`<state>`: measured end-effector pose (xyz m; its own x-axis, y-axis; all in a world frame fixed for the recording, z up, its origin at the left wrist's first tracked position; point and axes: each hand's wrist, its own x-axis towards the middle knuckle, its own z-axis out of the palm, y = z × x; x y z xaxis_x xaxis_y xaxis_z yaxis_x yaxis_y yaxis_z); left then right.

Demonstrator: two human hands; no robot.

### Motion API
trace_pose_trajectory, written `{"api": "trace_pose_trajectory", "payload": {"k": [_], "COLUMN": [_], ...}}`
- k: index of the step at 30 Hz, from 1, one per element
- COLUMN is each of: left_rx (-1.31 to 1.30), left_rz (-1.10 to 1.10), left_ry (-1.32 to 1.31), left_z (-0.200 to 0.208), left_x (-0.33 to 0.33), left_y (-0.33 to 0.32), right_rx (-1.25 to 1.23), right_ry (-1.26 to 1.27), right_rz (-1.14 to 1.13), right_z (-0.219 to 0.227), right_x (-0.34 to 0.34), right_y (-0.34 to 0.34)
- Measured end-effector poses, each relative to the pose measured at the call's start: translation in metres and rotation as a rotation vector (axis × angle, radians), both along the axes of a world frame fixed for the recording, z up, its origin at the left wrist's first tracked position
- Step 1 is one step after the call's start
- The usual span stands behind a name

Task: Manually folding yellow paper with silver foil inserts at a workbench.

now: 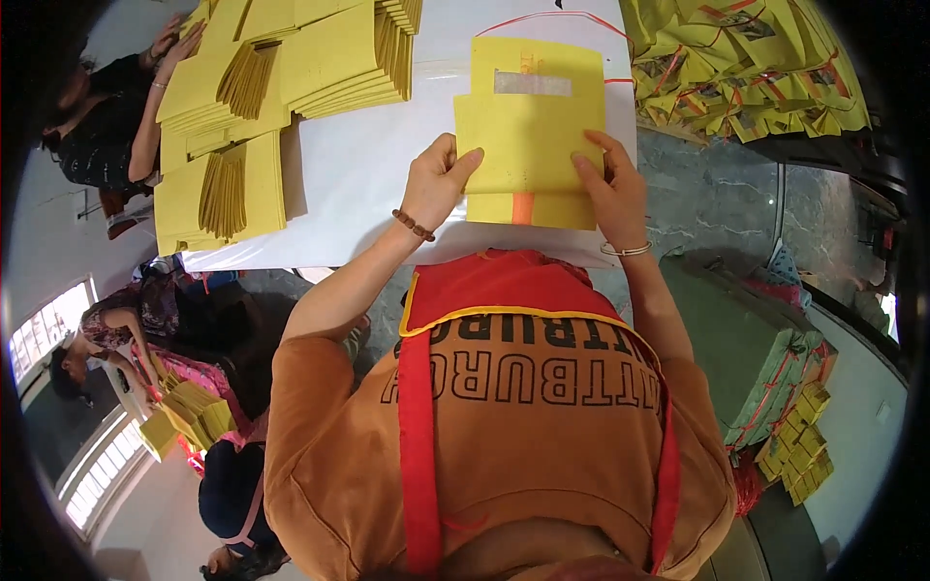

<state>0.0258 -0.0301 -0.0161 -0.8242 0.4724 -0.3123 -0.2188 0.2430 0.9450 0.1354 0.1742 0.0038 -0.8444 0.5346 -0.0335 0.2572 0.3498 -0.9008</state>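
Observation:
In front of me, over the white table, a stack of yellow paper sheets [528, 145] is held between my two hands. It has an orange strip down its middle and a pale silver rectangle near its far end. A yellow flap lies across its near part, and the orange strip shows again below it. My left hand [438, 182] grips the left edge, thumb on top and fingers mostly hidden. At the right edge my right hand [615, 194] grips the paper too, its thumb on top and forefinger along the side.
The white table [373, 184] carries fanned stacks of yellow paper [232, 189] at left. Red string [552, 15] lies beyond my hands. Tied yellow bundles [746, 68] are piled at far right, with a green-covered pile [727, 339] nearer. Several other people work at left.

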Motion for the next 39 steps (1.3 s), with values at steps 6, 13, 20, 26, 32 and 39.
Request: {"api": "trace_pose_trajectory", "payload": {"k": [6,13,20,26,32,39], "left_rx": [0.055,0.051,0.018,-0.189,-0.342,-0.325], "left_rz": [0.012,0.016,-0.002,0.038,-0.376,-0.438], "left_ry": [-0.068,-0.064,-0.036,0.457,1.185,1.2], "left_z": [0.001,0.006,0.01,0.037,0.035,0.009], "left_x": [-0.003,-0.005,-0.006,-0.008,0.016,0.016], "left_y": [0.004,0.005,0.003,0.01,0.056,0.058], "right_rx": [-0.064,-0.027,0.017,0.032,0.04,-0.031], "right_ry": [0.018,0.016,-0.053,-0.056,0.026,-0.036], "right_rz": [-0.006,-0.034,-0.046,-0.061,-0.053,-0.029], "right_z": [-0.007,-0.01,-0.004,-0.005,-0.014,-0.007], "right_x": [-0.003,-0.004,-0.004,-0.004,-0.006,0.001], "right_y": [0.001,0.001,-0.001,-0.001,-0.003,0.002]}}
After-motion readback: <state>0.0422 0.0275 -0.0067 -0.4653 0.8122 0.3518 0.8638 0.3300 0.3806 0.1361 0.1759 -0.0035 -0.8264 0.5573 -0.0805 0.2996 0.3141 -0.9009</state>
